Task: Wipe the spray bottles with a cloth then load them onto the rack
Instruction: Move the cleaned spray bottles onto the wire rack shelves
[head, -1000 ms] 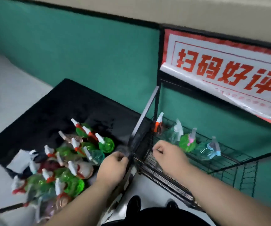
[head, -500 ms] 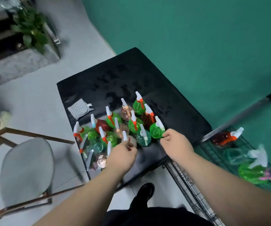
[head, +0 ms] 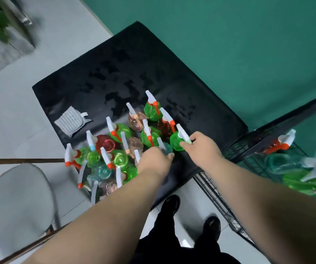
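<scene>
Head view: on the table point(head: 134, 63), the right hand point(head: 202, 147) pinches a green bottle point(head: 177, 142) by its nozzle. The left hand point(head: 155, 161) covers a teal bottle point(head: 168, 148), and I cannot tell its grip. This looks like the pick-up step; wiping next calls for the cloth point(head: 70, 121), well apart.

The cluster of small round plastic spray bottles point(head: 115, 149) stands on the black cloth-covered surface point(head: 134, 73), at its 6 o'clock edge. The grey striped folded cloth point(head: 70, 121) lies at the cluster's 10 o'clock, apart from it. The black wire rack point(head: 248, 159) stands just beside the surface at 3 o'clock, with more plastic spray bottles point(head: 279, 161) in it. The right hand point(head: 202, 147) holds the round green plastic bottle point(head: 176, 141) at the cluster's 3 o'clock edge.
</scene>
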